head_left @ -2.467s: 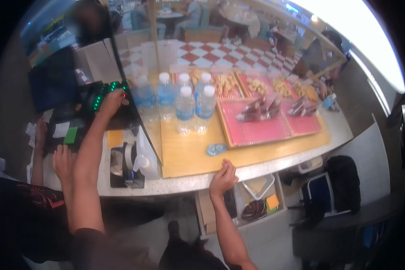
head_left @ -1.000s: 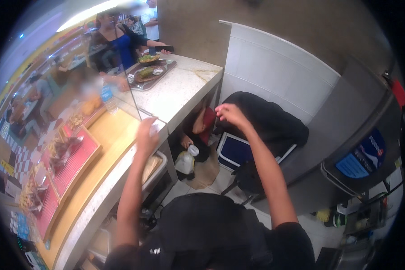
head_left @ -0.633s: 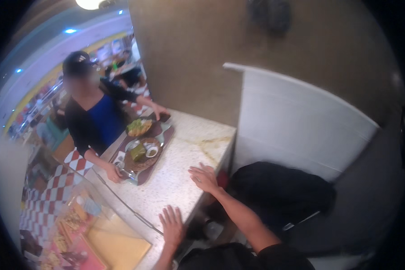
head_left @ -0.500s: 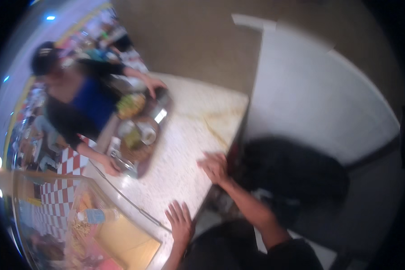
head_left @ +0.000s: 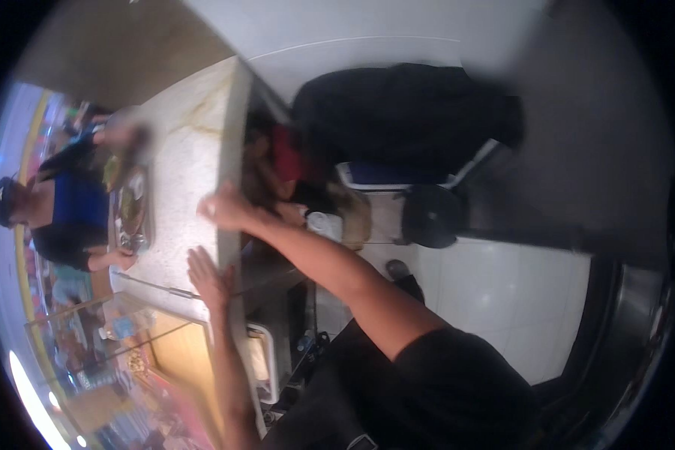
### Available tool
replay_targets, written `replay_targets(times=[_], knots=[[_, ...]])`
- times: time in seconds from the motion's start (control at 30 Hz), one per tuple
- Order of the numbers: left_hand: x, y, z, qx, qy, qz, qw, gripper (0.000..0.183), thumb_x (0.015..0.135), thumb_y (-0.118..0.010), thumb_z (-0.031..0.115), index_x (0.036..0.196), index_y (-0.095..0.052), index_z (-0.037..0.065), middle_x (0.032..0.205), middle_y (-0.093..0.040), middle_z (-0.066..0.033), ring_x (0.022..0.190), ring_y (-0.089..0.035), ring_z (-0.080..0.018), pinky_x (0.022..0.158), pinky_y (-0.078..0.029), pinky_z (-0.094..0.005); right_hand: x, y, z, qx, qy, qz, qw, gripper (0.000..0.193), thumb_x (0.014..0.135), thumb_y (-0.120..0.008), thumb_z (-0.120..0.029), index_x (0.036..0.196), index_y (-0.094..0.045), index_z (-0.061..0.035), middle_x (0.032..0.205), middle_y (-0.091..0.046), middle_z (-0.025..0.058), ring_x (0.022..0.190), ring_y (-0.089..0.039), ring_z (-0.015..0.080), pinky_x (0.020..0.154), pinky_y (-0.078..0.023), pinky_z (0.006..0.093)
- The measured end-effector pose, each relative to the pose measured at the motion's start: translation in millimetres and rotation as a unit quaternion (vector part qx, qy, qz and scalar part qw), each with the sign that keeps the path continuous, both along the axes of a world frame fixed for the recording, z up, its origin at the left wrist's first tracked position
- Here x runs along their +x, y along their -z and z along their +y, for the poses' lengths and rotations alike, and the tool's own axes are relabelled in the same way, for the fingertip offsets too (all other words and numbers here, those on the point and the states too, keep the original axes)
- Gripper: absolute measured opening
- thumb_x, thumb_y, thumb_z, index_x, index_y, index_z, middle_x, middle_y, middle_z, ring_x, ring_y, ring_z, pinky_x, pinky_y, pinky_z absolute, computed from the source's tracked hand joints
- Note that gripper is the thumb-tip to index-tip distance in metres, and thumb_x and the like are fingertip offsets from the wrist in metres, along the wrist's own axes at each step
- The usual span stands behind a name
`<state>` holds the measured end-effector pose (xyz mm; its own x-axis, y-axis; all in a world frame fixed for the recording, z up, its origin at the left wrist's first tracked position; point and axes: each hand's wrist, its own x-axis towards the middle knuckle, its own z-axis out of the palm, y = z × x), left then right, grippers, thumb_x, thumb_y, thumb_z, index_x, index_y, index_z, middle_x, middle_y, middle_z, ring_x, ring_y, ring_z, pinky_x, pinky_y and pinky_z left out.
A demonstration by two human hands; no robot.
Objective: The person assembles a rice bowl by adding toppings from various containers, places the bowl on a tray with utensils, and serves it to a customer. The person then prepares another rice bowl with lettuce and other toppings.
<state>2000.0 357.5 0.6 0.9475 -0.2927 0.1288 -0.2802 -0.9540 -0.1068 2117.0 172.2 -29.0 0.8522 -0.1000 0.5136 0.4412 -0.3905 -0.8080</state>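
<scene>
My left hand (head_left: 211,283) is open at the edge of the pale stone counter (head_left: 184,161), its fingers spread and holding nothing. Just beyond it, my right hand (head_left: 231,208) hovers at the same edge; motion smears its fingers, and no object shows in it. Across the counter, a person (head_left: 71,202) in a dark cap, blue top and black sleeves is at a tray (head_left: 148,217) carrying plates of food. One of that person's hands (head_left: 121,259) is at the tray's near end.
A glass display case (head_left: 120,330) with a yellow panel stands at the lower left. Beneath the counter, a white round item (head_left: 324,225) lies beside blurred shapes, one red (head_left: 285,150). A dark cloth-like heap (head_left: 405,112) and a black round stool (head_left: 431,216) are to the right.
My view has swung to the right, so the counter, tray and person now appear farther left. Both my hands remain by the counter's edge. The floor behind the counter has come into view.
</scene>
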Motion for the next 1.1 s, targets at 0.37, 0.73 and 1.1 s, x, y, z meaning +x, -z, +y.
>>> replay_targets(times=[0.37, 0.73, 1.1], knots=[[-216, 160, -368, -0.301, 0.427, -0.026, 0.853, 0.072, 0.089, -0.062, 0.042, 0.143, -0.041, 0.0, 0.137, -0.048, -0.0222, 0.126, -0.045, -0.0353, 0.104, -0.039, -0.0463, -755, 103, -372, -0.15, 0.148, 0.617, 0.758, 0.027, 0.08, -0.058, -0.021, 0.093, -0.074, -0.0043, 0.101, -0.073, 0.0146, 0.094, -0.069, 0.0379, 0.08, -0.053, 0.0513], [-991, 61, -680, -0.133, 0.736, 0.614, 0.251, 0.03, 0.101, -0.049, 0.009, 0.128, -0.056, 0.0, 0.11, -0.067, -0.0146, 0.097, -0.065, -0.0244, 0.088, -0.053, -0.0337, -1195, -15, -356, -0.055, 0.867, 0.127, 0.479, 0.023, 0.092, -0.054, -0.023, 0.107, -0.068, -0.0127, 0.099, -0.07, 0.0116, 0.095, -0.065, 0.0278, 0.081, -0.05, 0.0466], [-1194, 256, -844, 0.488, 0.484, 0.551, 0.474, 0.036, 0.099, -0.051, 0.036, 0.116, -0.055, 0.004, 0.099, -0.067, -0.0158, 0.089, -0.065, -0.0301, 0.072, -0.054, -0.0429, -1319, 187, 132, 0.357, 0.807, 0.403, -0.241, 0.022, 0.086, -0.063, -0.023, 0.098, -0.071, -0.0059, 0.102, -0.068, 0.0191, 0.096, -0.063, 0.0361, 0.085, -0.05, 0.0481]])
